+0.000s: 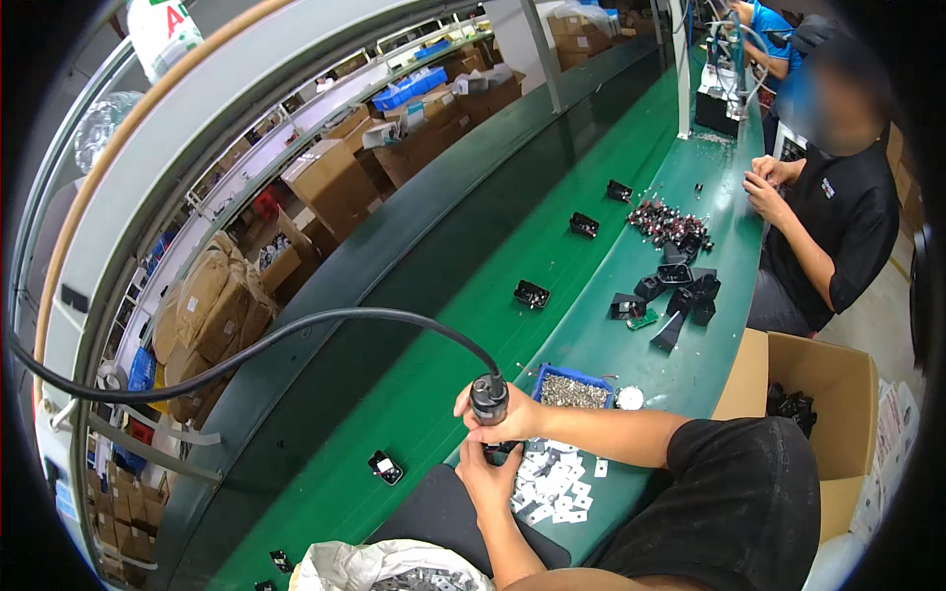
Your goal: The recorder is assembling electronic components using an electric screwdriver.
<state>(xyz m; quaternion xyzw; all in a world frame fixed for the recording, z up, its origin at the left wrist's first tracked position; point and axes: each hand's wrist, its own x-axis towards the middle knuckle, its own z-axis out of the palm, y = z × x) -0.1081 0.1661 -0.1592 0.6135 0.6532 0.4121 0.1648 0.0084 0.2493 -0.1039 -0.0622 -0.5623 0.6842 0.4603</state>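
My right hand [514,424] is closed around a black corded electric screwdriver [489,398], which stands upright with its cable rising from the top. Right below it, my left hand [484,481] grips a small black plastic housing [502,449], mostly hidden by fingers. The screwdriver's tip is out of sight behind my hands. Loose white square plates [552,485] are heaped just right of my left hand. Beyond my right wrist sits a blue tray [574,373] full of small metal screws, with a round white item [630,398] beside it.
Black housings [532,294] lie spaced along the green conveyor belt [434,369]. Farther right are piled black housings [676,281] and small wired parts [670,225]. A co-worker [838,207] handles something small. A white sack [335,566] and a cardboard box [838,394] stand close by.
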